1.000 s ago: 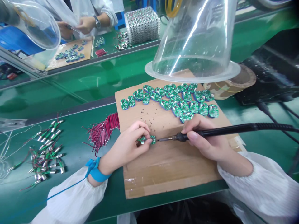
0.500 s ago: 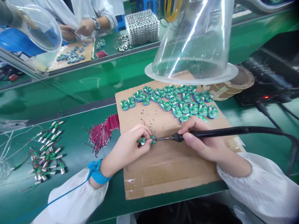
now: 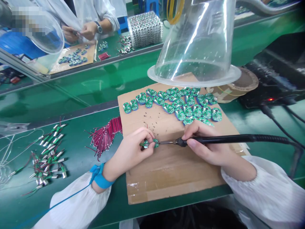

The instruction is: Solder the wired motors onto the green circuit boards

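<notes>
The left hand pinches a small green circuit board between thumb and fingertips, apparently steadying it over the cardboard sheet, nearer its left edge than its right. The right hand grips a soldering iron like a pen, presumably for fine aim; whether its tip touches is hard to tell. The board shows pale specks, partly hidden by fingers.

Held board partly hidden by left grip, clear hood cropped above
</notes>
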The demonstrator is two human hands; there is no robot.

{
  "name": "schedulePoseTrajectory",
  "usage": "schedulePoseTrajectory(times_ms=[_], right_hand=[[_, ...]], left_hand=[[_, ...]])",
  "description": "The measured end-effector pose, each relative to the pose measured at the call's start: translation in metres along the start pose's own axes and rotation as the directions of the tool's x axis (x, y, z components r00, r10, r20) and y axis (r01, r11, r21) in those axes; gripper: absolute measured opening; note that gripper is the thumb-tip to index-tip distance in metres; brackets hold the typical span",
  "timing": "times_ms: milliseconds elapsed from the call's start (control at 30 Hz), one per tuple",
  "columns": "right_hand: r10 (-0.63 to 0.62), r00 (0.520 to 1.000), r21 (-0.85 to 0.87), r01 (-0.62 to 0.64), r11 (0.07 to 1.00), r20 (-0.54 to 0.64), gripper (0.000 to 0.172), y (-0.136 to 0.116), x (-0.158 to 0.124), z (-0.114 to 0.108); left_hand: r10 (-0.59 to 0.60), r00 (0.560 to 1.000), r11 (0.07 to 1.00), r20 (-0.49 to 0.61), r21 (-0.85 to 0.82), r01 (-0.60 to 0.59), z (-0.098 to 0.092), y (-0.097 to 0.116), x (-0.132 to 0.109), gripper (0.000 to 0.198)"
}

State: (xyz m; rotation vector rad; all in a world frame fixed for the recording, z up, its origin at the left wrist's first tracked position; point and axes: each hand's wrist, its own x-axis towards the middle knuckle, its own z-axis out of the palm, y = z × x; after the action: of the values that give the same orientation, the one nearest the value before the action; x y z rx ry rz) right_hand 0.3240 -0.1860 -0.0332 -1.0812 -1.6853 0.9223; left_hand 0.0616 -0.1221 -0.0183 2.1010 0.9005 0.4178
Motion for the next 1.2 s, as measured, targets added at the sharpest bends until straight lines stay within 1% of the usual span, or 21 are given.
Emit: schedulePoseTrajectory(times_ms=[133, 200, 367, 467, 633, 833, 1067, 1200], right_hand=[[0.040, 0.996, 0.058, -0.035, 0.998, -0.081, 0.010, 0.0004, -0.0003, -0.0013], [0.045, 0.994, 0.061, -0.039, 0.997, -0.097, 0.012, 0.0001, 0.0002, -0.0014], [0.013, 0.997, 0.030, -0.011, 0.999, -0.077, 0.012, -0.0002, 0.0011, -0.0010], [0.021, 0.996, 0.041, -0.018, 0.999, -0.090, 0.010, -0.0001, 0.0009, -0.0014], [0.021, 0.993, 0.036, -0.017, 0.999, -0.112, 0.015, -0.0011, 0.0020, -0.0010], [0.018, 0.993, 0.017, -0.016, 1.000, -0.119, 0.015, -0.0025, 0.0036, -0.0020], [0.008, 0.992, -0.025, -0.011, 1.000, -0.126, 0.014, -0.0048, 0.0050, -0.0026], [0.002, 0.994, -0.051, -0.007, 0.999, -0.111, 0.012, -0.0046, 0.0060, -0.0022]], left_hand=[[0.004, 1.000, 1.000, 0.008, -0.002, -0.004, -0.0006, 0.0003, 0.0001, 0.013], [0.008, 1.000, 1.000, 0.003, -0.004, -0.008, -0.0007, 0.0001, -0.0001, 0.012], [0.005, 1.000, 1.000, 0.004, 0.001, -0.005, -0.0009, -0.0004, -0.0009, 0.012], [0.007, 1.000, 1.000, 0.011, 0.001, -0.007, -0.0011, -0.0004, -0.0009, 0.012], [0.005, 1.000, 1.000, 0.010, 0.005, -0.005, -0.0016, -0.0009, -0.0004, 0.013], [0.001, 1.000, 1.000, 0.018, -0.010, -0.001, -0.0033, -0.0013, -0.0016, 0.008], [0.063, 0.997, 0.997, 0.049, -0.051, -0.061, -0.0076, -0.0011, -0.0018, 0.007], [0.066, 0.995, 0.997, 0.078, -0.050, -0.063, -0.0091, -0.0001, -0.0017, 0.008]])
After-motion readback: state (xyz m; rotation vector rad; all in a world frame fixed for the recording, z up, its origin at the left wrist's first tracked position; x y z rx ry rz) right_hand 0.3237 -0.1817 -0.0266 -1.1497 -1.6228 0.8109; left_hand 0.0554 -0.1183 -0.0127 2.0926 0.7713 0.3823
